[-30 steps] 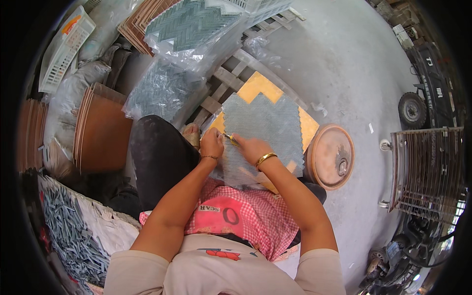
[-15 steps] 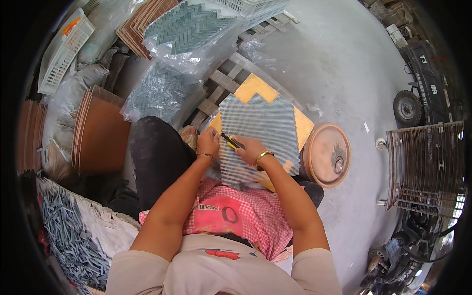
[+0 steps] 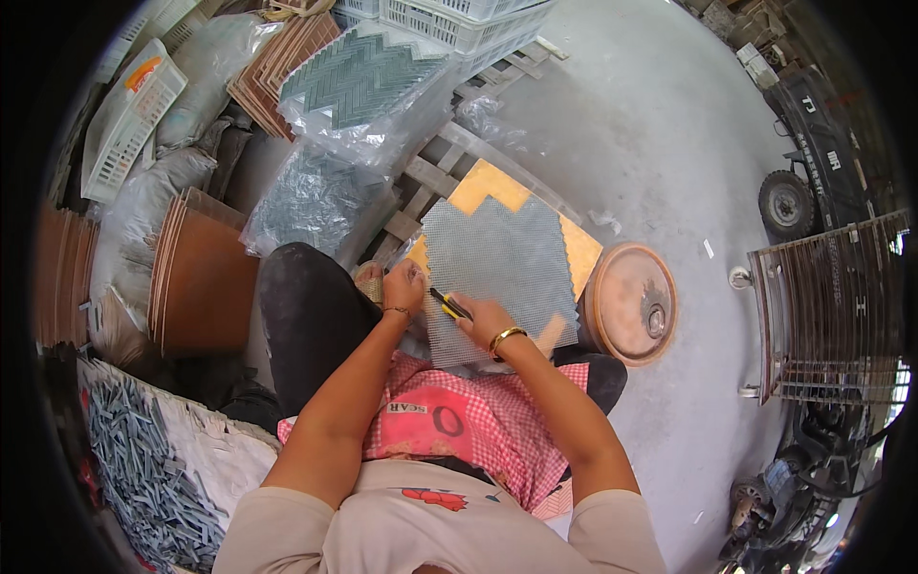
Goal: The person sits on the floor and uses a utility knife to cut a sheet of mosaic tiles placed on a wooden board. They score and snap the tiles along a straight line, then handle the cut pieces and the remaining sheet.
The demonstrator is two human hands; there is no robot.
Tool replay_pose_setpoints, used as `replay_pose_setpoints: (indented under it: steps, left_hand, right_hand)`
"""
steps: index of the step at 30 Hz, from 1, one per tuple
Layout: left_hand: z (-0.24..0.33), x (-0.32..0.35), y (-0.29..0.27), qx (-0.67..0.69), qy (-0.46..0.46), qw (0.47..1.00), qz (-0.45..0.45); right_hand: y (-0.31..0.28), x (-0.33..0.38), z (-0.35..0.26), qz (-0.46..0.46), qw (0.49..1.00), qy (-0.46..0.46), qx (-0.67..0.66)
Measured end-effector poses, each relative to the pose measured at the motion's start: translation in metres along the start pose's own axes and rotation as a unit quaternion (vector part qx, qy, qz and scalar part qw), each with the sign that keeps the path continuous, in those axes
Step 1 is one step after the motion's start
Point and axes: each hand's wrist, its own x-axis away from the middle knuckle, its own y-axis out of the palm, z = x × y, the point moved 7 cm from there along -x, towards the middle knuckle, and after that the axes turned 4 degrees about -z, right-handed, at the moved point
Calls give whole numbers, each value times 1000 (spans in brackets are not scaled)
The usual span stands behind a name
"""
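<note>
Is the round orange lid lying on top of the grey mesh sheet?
No, the round orange lid lies on the concrete floor beside the grey mesh sheet, off its right edge.

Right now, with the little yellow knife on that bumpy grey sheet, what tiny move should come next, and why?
Probably draw the yellow knife a little further along the grey mesh sheet. The right hand holds it with the blade at the sheet's near-left part, the left hand presses on that edge, and most of the sheet lies beyond.
</note>
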Motion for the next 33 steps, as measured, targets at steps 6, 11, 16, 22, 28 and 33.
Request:
replay_pose_setpoints:
  steps: [6,11,16,22,28,33]
  left_hand:
    - [21,12,-10,-90,3,995,-33]
    - [35,27,-8,-147,-27,983,-104]
    - [15,35,0,-91,-27,994,-46]
    - [28,36,-2,-111,-8,993,-46]
    - [18,35,0,-94,-23,995,-39]
    - [20,34,-3,-53,-5,998,-19]
  right_hand:
    - [-12,7,21,109,988,-46,-97]
    - [-14,5,18,49,998,-33,2]
    - [-13,-7,-3,-3,989,-65,129]
    - [-11,-17,-9,-26,975,-66,211]
    - [-11,-20,-11,4,972,-68,224]
    - [-8,-12,-12,29,973,-67,221]
